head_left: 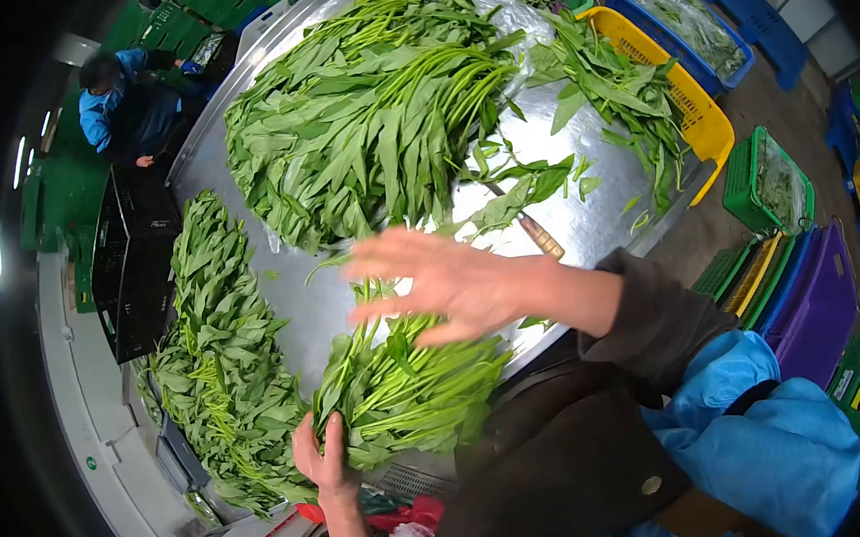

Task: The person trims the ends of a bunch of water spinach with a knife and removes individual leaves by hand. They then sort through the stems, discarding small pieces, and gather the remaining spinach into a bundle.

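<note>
My left hand [326, 467] grips the leafy end of a bunch of water spinach [413, 388] at the near edge of the metal table. Its pale stems point to the right, toward my dark apron. Above the bunch hovers my right hand [436, 280], fingers spread and slightly smeared by motion, with nothing in it. A large heap of the same greens [362, 115] lies on plastic film beyond. Just past my right wrist, a knife [540, 235] with a worn brown handle rests on the steel, its blade partly under loose leaves.
A long pile of greens [224, 360] runs down the left side, beside a black crate [133, 267]. A yellow basket [702, 119] adjoins the table's right edge; blue [738, 77] and green crates [769, 184] stand beyond. A co-worker in blue [115, 101] is at the far left.
</note>
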`<state>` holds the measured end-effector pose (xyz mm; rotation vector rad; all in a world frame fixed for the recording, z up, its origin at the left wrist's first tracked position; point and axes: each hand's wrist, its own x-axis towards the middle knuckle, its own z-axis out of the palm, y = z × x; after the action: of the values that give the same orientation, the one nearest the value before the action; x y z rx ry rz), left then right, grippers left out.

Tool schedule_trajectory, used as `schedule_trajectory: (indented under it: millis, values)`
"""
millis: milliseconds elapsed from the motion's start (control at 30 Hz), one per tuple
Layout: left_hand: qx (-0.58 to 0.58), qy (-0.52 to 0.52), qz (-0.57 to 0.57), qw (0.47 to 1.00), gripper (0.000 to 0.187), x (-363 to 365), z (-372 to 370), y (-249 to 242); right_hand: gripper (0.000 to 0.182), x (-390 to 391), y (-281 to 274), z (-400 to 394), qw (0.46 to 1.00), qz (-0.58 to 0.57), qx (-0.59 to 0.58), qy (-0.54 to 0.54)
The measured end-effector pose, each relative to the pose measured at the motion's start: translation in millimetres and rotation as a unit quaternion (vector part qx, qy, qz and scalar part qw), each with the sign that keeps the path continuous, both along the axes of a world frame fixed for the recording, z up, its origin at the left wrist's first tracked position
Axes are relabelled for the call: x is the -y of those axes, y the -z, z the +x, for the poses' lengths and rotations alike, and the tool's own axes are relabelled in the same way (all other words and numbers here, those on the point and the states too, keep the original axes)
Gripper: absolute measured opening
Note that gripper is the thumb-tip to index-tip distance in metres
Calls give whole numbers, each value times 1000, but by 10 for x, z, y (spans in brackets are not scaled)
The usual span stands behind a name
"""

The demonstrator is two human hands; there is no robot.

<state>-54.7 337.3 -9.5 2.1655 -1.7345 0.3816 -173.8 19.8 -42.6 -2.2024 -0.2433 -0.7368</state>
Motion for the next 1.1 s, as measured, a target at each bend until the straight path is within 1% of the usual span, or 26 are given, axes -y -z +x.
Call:
schedule_trajectory:
  millis: [67, 100, 133, 167, 200, 233, 267, 300, 333, 400, 433, 467, 533, 600, 633, 667, 700, 733, 800, 833, 867, 900, 933, 1033, 1067, 1100]
  values:
    - [-1, 5, 4, 1000, 52, 12, 3, 16, 38, -159, 235, 115, 993, -65, 80, -58]
    - [-9, 7, -11, 1000, 53, 21, -13, 19, 38, -131, 225, 89, 993, -65, 80, -57]
    - [-16, 7, -26, 1000, 54, 17, -23, 19, 29, -65, 210, 58, 955, 284, 1, -89]
    - [-22, -7, -7, 1000, 56, -58, -15, 15, 24, 18, 209, 25, 791, 597, -78, -109]
    - [-21, -6, -6, 1000, 56, -118, -8, 32, 28, 184, 256, -36, 681, 715, -13, -157]
    - [-33, -22, -16, 999, 57, -165, 1, 64, 31, 430, 258, -116, 602, 778, 0, -180]
    - [-44, -39, -28, 998, 58, -203, 1, 85, 44, 637, 449, -178, 655, 744, -35, -128]
    - [-36, -39, -39, 998, 58, -219, -17, 74, 53, 630, 406, -187, 810, 554, -194, 8]
    - [-35, -39, -41, 998, 58, -211, -33, 62, 62, 586, 370, -211, 880, 309, -331, 145]
    - [-62, -61, -53, 995, 58, -131, -82, 26, 78, 350, 519, -205, 905, 202, -373, 20]
    - [-77, -60, -76, 992, 57, -76, -101, 32, 86, 210, 394, -212, 878, 273, -394, -16]
    - [-77, -57, -71, 993, 57, -78, -85, 54, 76, 127, 310, -138, 829, 343, -437, -71]
    - [-120, -89, -89, 985, 55, -41, -55, 83, 56, -76, 399, -65, 744, 534, -384, -119]
    - [-148, -118, -89, 978, 53, -31, -92, 75, 39, 92, 474, -87, 735, 615, -277, -72]
    - [-154, -126, -89, 976, 52, -50, -98, 76, 35, 249, 411, -139, 729, 632, -260, -21]
    - [-162, -131, -89, 974, 52, -67, -101, 70, 30, 429, 580, -153, 735, 645, -200, 58]
    - [-158, -129, -94, 974, 55, -59, -109, 67, 28, 612, 698, -221, 684, 709, -154, 78]
    - [-158, -130, -97, 974, 55, -53, -117, 85, 23, 705, 644, -277, 724, 636, -244, 109]
    - [-198, -138, -113, 964, 55, -78, -138, 118, 43, 620, 467, -230, 795, 440, -416, 41]
    - [-198, -136, -111, 964, 55, -88, -136, 147, 55, 465, 540, -199, 803, 436, -404, -50]
    - [-225, -143, -128, 955, 55, -80, -122, 200, 63, 343, 719, -85, 873, 303, -359, -133]
    - [-253, -150, -145, 945, 55, -65, -118, 229, 68, 156, 829, 12, 825, 398, -342, -210]
    - [-253, -148, -142, 945, 55, -40, -121, 216, 67, 18, 812, 72, 860, 336, -291, -251]
    - [-311, -173, -145, 923, 55, -29, -89, 183, 57, -244, 893, 101, 756, 459, -217, -413]
    - [-311, -176, -145, 923, 55, -27, -90, 147, 59, -284, 903, 72, 726, 484, -267, -409]
    - [-354, -195, -126, 906, 57, 11, -106, 89, 62, -320, 861, 41, 694, 510, -315, -399]
